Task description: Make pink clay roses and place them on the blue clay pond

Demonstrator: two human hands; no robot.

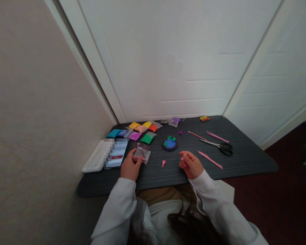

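My left hand is closed on a small clear plastic bag with some pink clay inside, low over the left half of the table. On the right, my right hand pinches a small bit of pink clay between thumb and fingers. Between the hands lies a pink teardrop-shaped clay piece. Just beyond it sits a round clay disc, blue in the middle, with a dark bumpy rim and several green pieces on top. A tiny purple clay piece rests behind the disc.
Several clay packets, including a green one, fill the back left. A phone and a white case lie at the left. Scissors, a pink knife-shaped tool and pink tweezers lie right. A white door stands behind.
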